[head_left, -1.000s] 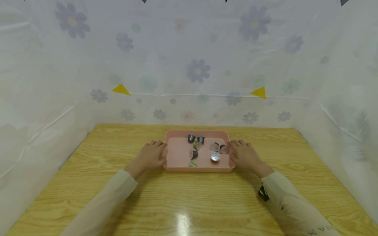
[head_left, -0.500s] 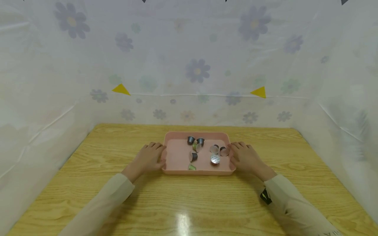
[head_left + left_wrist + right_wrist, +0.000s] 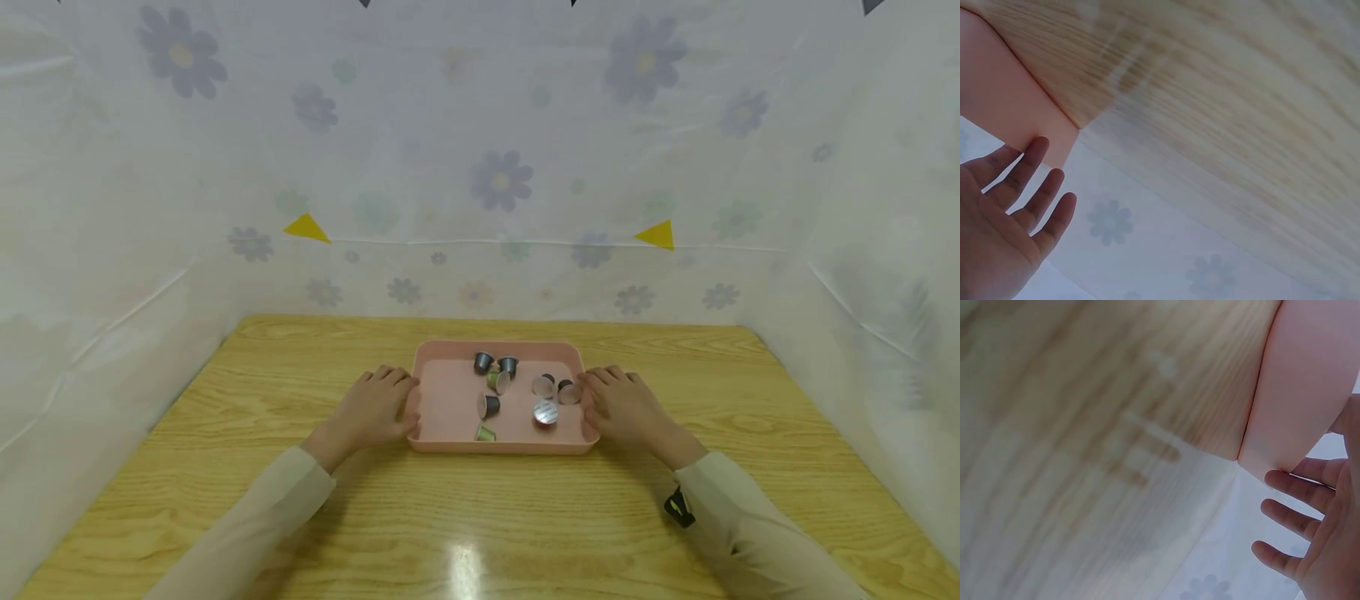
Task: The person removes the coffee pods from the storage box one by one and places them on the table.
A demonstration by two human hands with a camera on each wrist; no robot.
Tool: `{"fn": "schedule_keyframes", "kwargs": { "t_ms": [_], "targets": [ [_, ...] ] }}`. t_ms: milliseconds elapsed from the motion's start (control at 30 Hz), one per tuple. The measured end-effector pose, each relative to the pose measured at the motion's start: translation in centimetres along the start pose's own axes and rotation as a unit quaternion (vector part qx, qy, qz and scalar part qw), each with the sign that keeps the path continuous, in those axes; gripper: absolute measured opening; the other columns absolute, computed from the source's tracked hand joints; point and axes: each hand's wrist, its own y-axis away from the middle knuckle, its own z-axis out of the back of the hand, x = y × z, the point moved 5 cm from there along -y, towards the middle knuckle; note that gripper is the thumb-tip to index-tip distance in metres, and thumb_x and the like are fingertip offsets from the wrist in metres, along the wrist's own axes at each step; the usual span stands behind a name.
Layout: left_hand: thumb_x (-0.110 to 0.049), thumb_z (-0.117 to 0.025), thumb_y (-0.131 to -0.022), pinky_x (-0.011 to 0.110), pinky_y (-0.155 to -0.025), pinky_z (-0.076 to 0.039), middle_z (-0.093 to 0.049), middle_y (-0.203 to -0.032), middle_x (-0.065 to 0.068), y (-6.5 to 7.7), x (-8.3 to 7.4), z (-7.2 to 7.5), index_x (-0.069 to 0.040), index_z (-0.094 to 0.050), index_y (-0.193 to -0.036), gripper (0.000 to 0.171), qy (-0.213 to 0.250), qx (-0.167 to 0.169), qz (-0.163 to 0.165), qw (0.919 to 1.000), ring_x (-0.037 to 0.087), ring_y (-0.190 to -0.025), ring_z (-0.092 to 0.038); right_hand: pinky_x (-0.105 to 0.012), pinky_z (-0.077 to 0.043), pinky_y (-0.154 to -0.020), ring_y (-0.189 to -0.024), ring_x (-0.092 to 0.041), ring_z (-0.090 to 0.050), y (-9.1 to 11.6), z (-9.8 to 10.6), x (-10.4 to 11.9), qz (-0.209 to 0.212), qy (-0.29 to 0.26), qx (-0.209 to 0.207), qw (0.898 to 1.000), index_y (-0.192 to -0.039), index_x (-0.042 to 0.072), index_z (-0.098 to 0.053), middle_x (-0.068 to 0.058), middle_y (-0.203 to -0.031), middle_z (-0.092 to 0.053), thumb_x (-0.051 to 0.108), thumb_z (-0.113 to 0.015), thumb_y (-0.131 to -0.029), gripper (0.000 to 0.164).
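Note:
A shallow pink tray (image 3: 450,447) lies on the wooden table, with several coffee capsules inside. Two dark capsules and a green capsule (image 3: 495,381) cluster near the far wall. Below them lie another dark capsule (image 3: 490,406) and a green one (image 3: 486,434). At the right lie two pale-faced capsules and one with a silver lid (image 3: 545,412). My left hand (image 3: 372,408) grips the tray's left end, fingertips at the rim. My right hand (image 3: 626,414) holds the right end likewise. Both wrist views show a fingertip on the tray's outer wall, the other fingers spread.
The wooden table (image 3: 480,517) extends around the tray. A pale flower-printed sheet (image 3: 420,167) encloses the back and sides. Two yellow triangles (image 3: 307,227) appear in front of it. A small black item (image 3: 679,507) hangs at my right sleeve.
The tray has slid a little toward me, with both hands moving along at its ends. The capsules keep roughly the same arrangement inside it.

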Motion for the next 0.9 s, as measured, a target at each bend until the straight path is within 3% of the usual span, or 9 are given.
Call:
{"fn": "schedule_keyframes", "kwargs": {
  "t_ms": [200,667,900],
  "targets": [
    [-0.042,-0.055,-0.084,0.049,-0.091,-0.043,-0.056,-0.12,0.009,-0.02,0.1,0.11,-0.008,-0.056,-0.122,0.051,0.003,0.006,0.0,1.0,0.031,-0.112,-0.05,-0.053,-0.041,-0.087,-0.111,-0.031,-0.049,0.05,0.16,0.09,-0.003,-0.009,-0.007,1.0,-0.125,0.007,-0.053,-0.009,-0.123,-0.055,0.025,-0.054,-0.085,0.043],
    [-0.043,-0.057,-0.083,0.048,-0.089,-0.045,-0.058,-0.117,0.009,0.02,0.2,0.44,-0.008,-0.058,-0.119,0.051,0.005,-0.014,-0.013,0.9998,0.03,-0.109,-0.052,-0.051,-0.043,-0.085,-0.108,-0.03,-0.051,0.13,0.79,0.36,0.002,-0.003,-0.027,1.0,-0.121,0.008,-0.056,-0.009,-0.12,-0.057,0.026,-0.056,-0.084,0.041],
    [-0.043,-0.057,-0.083,0.047,-0.087,-0.045,-0.058,-0.115,0.008,-0.04,0.21,0.54,-0.008,-0.059,-0.118,0.049,0.004,-0.017,-0.012,0.9998,0.03,-0.108,-0.052,-0.051,-0.043,-0.085,-0.109,-0.03,-0.05,-0.05,0.98,0.4,0.001,-0.001,-0.016,1.0,-0.121,0.008,-0.057,-0.009,-0.121,-0.057,0.026,-0.055,-0.085,0.04]
  ]
}}
